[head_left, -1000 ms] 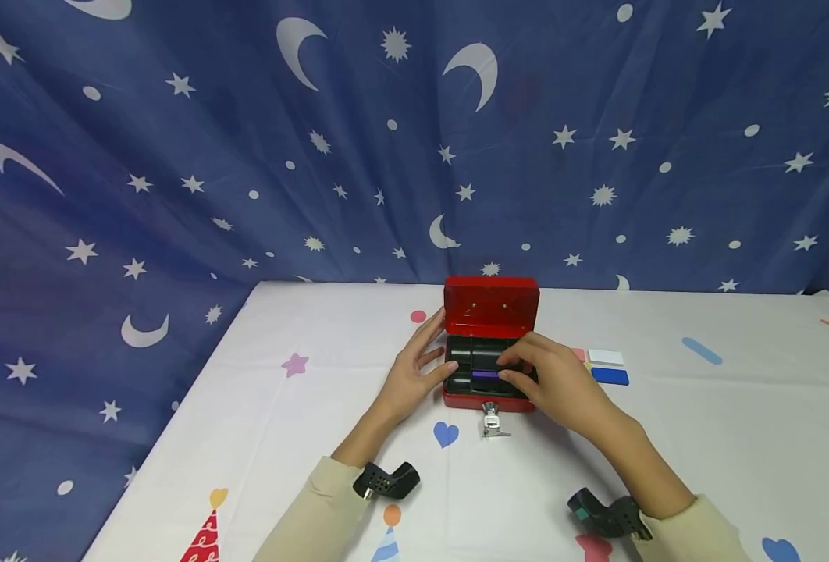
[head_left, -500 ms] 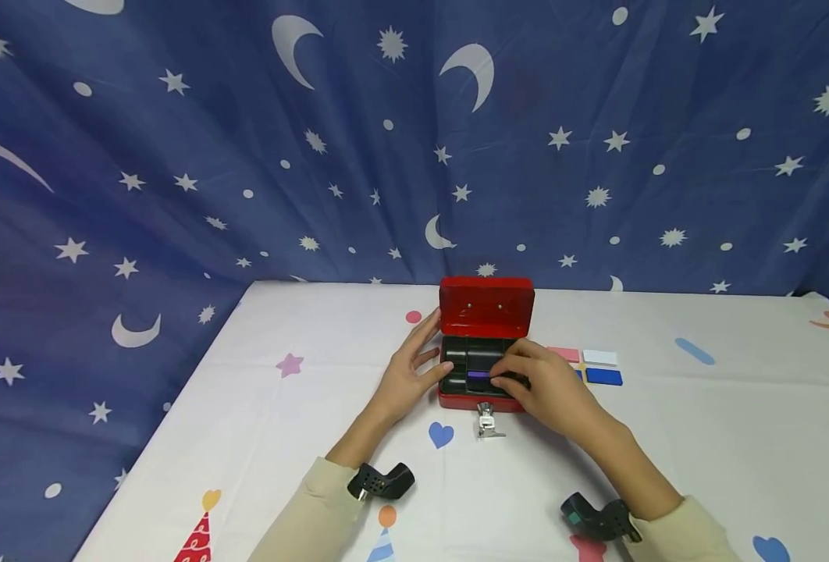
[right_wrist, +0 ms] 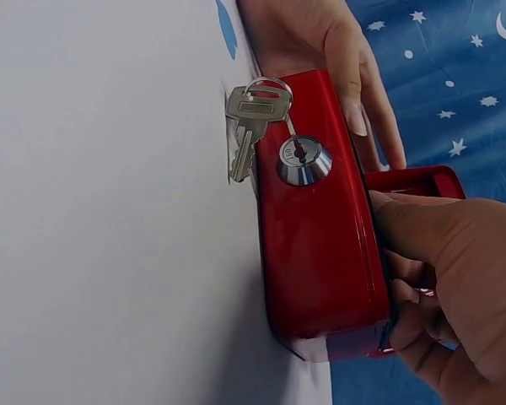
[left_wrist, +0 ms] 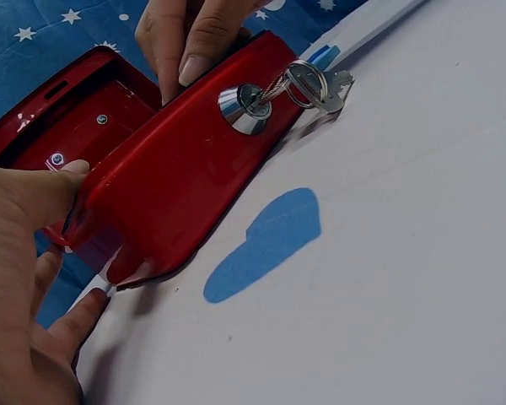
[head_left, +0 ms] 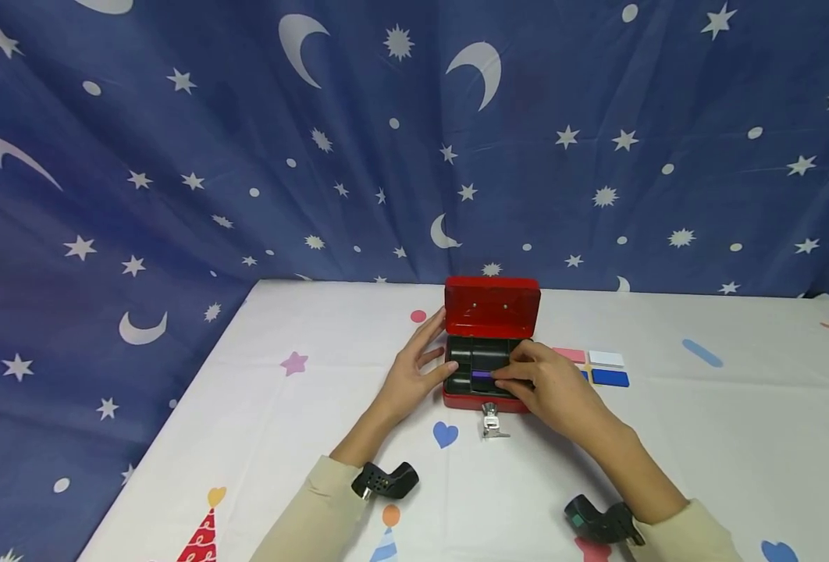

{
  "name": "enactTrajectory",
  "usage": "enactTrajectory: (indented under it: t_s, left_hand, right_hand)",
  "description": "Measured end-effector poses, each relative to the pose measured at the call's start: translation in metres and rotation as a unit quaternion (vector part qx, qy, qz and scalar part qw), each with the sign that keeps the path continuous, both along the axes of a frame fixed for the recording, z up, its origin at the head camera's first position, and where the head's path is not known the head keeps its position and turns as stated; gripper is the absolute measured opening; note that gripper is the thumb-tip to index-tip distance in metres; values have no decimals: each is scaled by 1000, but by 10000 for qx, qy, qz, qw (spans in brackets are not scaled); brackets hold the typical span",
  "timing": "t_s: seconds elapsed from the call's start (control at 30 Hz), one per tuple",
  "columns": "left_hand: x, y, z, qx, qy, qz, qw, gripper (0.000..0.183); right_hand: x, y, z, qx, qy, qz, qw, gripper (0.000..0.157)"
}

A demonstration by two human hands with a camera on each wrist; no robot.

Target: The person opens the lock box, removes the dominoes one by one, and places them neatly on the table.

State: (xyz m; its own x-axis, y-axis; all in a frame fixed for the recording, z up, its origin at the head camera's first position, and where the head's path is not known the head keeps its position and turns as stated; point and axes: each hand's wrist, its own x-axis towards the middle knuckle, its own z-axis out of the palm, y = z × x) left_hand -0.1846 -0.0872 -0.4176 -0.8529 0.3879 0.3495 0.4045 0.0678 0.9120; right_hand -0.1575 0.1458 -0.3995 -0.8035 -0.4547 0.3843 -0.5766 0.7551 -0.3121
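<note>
A red cash box with its lid raised stands on the table, a black compartment tray inside. In the tray's front part lies a purple strip. My right hand reaches over the tray's right side, thumb and forefinger close together at the strip's right end, seemingly pinching it; the box's front wall hides the fingertips in the right wrist view. My left hand holds the box's left side, thumb on the rim, fingers along the outside. A key on a ring hangs at the front lock.
Right of the box lie flat coloured pieces: a pink piece, a white piece and a blue piece, with others partly behind my right hand. A printed white cloth covers the table. A blue starry curtain hangs behind.
My right thumb and forefinger have drawn closer together and moved slightly left and down onto the purple strip's right end. The left hand and box have stayed put.
</note>
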Motion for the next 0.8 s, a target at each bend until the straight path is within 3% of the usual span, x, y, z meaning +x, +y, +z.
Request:
enactTrajectory:
  t_s: [0.47,0.8]
  left_hand:
    - [0,1,2,-21,30,37,10000,74]
    - [-1,1,0,4,-14,34,10000,74]
  right_hand:
    - [-2,1,0,-149,99,203,9996,17]
    - [-1,-1,0,-124,-51,47,9999,16]
